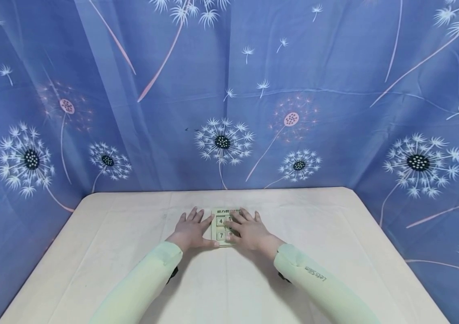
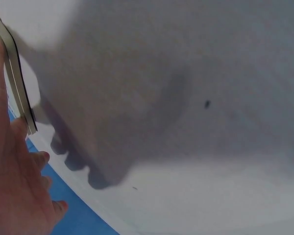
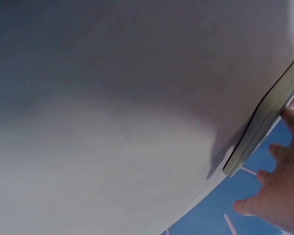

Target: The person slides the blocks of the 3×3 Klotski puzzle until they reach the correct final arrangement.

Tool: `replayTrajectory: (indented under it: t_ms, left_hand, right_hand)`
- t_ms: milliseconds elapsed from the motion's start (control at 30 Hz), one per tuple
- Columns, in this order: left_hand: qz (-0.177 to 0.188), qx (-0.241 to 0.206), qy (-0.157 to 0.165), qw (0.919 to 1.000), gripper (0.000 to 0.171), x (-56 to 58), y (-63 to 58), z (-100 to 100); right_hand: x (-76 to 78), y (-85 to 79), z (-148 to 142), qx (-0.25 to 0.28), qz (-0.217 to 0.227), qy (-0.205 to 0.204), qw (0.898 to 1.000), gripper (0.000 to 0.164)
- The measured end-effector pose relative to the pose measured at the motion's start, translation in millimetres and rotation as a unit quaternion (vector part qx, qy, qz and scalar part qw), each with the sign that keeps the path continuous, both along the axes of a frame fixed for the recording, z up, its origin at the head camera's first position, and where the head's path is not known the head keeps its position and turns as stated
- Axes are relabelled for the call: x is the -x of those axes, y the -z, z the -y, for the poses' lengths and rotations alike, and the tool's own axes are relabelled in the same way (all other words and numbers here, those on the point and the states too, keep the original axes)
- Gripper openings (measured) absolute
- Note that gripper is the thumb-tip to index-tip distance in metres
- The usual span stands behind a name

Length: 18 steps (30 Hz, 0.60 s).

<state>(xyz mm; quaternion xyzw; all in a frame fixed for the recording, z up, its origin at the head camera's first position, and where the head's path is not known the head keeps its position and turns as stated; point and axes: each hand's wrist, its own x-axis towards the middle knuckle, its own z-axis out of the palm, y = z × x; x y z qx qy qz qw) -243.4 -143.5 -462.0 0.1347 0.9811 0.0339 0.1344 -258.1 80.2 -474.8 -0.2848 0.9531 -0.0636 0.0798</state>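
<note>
A light green number sliding puzzle [image 1: 214, 229] lies flat on the table in the head view, with dark lettering along its top and square tiles; the 4 tile [image 1: 220, 221] and the 7 tile [image 1: 221, 236] show clearly. My left hand [image 1: 192, 228] has its fingers spread, thumb and index finger touching the puzzle's left edge. Across the right part of the board, my right hand [image 1: 251, 231] rests with spread fingers on the tiles, hiding several of them. Both wrist views catch the puzzle's thin side, the board edge [image 2: 18, 78] and the opposite edge [image 3: 267, 120].
The pale table cover [image 1: 132, 252] spreads around the puzzle. Behind and at both sides hangs a blue curtain [image 1: 164, 135] printed with dandelions. Pale green sleeves [image 1: 144, 279] cover both forearms.
</note>
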Motion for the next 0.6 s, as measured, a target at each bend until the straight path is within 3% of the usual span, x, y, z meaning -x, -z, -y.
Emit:
replayTrajectory:
  t_ms: [600]
  left_hand:
    - [-0.004, 0.002, 0.003, 1.0000, 0.096, 1.0, 1.6, 0.1]
  right_hand:
    - [-8.9, -0.9, -3.4, 0.003, -0.004, -0.004, 1.000, 0.057]
